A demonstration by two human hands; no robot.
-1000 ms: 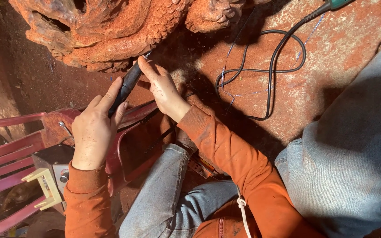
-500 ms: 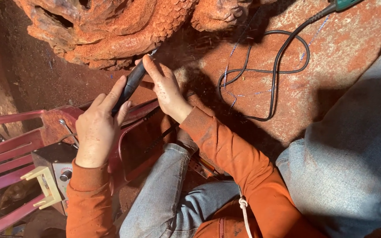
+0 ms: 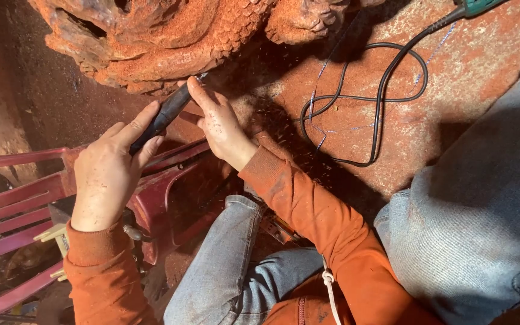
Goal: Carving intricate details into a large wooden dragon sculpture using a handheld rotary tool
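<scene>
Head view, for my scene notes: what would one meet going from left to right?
Red chair → left hand → black tool → right hand → black cable → grey cloth.

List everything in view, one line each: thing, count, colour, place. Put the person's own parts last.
carved wood piece: one, reddish-orange, scaly surface, top left
handheld carving tool: one, black, tip at the carving
cable: one, black, looped on the dusty floor, upper right
green tool body: one, top edge, partly cut off
plastic chair: one, dark red, lower left
left hand: one, gripping the tool
right hand: one, fingers steadying the tool near its tip
sleeves: two, orange
jeans: grey-blue, bottom and right
</scene>
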